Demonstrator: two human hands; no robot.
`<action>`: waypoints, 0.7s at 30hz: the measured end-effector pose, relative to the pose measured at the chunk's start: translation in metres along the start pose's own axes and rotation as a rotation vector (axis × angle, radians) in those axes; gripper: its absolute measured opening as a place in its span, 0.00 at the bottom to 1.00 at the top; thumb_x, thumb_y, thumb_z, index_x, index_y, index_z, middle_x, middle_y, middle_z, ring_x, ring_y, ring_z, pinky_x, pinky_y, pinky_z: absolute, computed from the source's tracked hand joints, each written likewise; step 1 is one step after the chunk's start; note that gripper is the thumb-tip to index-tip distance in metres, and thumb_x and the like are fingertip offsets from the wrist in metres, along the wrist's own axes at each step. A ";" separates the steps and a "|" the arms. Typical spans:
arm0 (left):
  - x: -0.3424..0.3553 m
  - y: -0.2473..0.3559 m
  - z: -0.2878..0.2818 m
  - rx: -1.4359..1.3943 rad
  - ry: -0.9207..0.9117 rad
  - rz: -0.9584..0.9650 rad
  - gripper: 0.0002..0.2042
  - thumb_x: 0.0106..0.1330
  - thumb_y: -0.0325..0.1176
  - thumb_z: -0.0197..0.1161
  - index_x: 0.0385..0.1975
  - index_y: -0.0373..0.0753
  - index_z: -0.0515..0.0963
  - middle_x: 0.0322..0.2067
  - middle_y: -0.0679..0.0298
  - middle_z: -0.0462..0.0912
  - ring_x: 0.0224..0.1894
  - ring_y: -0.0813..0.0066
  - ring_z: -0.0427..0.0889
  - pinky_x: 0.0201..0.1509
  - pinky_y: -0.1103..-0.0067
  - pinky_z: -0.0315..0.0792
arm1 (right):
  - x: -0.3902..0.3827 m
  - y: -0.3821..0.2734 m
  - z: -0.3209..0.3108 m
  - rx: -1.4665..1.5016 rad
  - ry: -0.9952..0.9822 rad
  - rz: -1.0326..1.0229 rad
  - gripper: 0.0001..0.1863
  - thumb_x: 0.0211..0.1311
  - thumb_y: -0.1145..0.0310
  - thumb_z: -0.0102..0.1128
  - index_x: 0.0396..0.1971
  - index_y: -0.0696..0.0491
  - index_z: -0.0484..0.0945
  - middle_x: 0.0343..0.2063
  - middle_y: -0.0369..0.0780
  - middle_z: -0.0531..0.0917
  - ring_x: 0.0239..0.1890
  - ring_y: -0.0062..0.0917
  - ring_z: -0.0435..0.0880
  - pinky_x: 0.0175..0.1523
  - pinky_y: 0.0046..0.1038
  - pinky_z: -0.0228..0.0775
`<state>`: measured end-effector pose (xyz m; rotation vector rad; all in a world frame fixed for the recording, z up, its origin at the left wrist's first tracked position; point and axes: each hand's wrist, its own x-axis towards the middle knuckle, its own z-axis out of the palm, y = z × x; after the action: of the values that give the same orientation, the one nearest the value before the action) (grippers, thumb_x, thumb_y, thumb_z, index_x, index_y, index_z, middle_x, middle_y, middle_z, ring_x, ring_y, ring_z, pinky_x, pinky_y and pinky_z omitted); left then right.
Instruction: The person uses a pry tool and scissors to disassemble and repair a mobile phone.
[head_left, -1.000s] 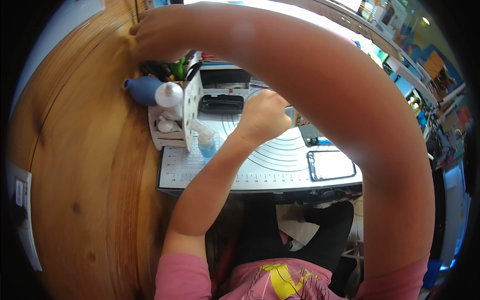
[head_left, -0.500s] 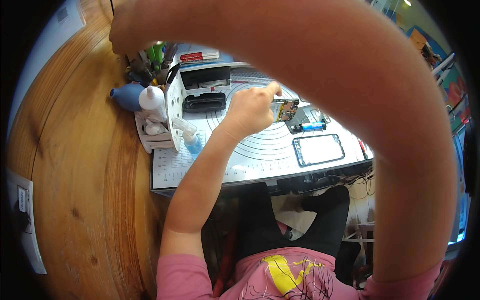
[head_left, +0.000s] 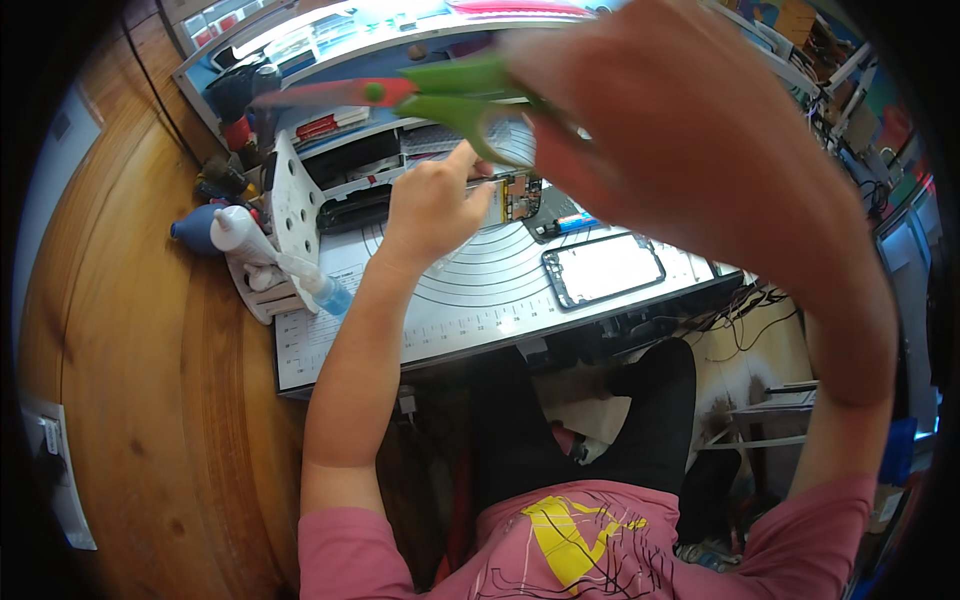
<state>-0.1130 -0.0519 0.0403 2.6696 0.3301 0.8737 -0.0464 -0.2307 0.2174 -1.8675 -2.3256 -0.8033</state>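
My right hand, blurred by motion and raised in the upper right, grips scissors with green handles and a reddish part at the pivot, blades pointing left above the desk. Lower down, my left hand holds an opened phone body with exposed board, over the white measuring mat. A blue tube-like item rests on a dark phone part right of that hand. An empty phone frame lies nearer the mat's front edge. A black open case sits behind my left wrist.
At the left, a white organiser has a blue blower bulb, white bottle and clear blue spray bottle around it. A wooden panel runs along the left. Shelves stand behind; cables hang at the right.
My right hand has moved from the far left back toward the right and now carries scissors. My left hand, holding the phone body, sits slightly further left in view; the view has also shifted.
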 end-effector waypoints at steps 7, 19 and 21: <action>0.001 -0.002 0.013 -0.134 0.042 0.023 0.11 0.60 0.30 0.67 0.40 0.36 0.78 0.31 0.56 0.87 0.37 0.63 0.89 0.42 0.77 0.78 | -0.162 -0.057 0.092 1.762 0.247 0.963 0.12 0.68 0.65 0.62 0.36 0.61 0.80 0.25 0.34 0.81 0.25 0.13 0.77 0.30 0.15 0.66; 0.001 0.000 0.016 -0.198 -0.004 -0.043 0.04 0.61 0.21 0.65 0.32 0.31 0.77 0.28 0.64 0.83 0.35 0.80 0.83 0.46 0.83 0.74 | -0.165 -0.096 0.161 2.392 0.366 1.106 0.22 0.70 0.55 0.56 0.27 0.61 0.78 0.23 0.38 0.74 0.18 0.19 0.71 0.25 0.21 0.58; 0.003 -0.006 0.019 -0.208 0.057 0.051 0.04 0.60 0.24 0.66 0.31 0.35 0.78 0.27 0.62 0.85 0.26 0.78 0.81 0.35 0.83 0.73 | -0.168 -0.092 0.165 2.392 0.337 1.147 0.22 0.70 0.54 0.56 0.27 0.61 0.78 0.23 0.39 0.75 0.17 0.19 0.71 0.24 0.20 0.57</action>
<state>-0.1000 -0.0496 0.0245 2.4744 0.1742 0.9459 -0.0410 -0.3235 -0.0175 -0.8780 -0.3189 1.1694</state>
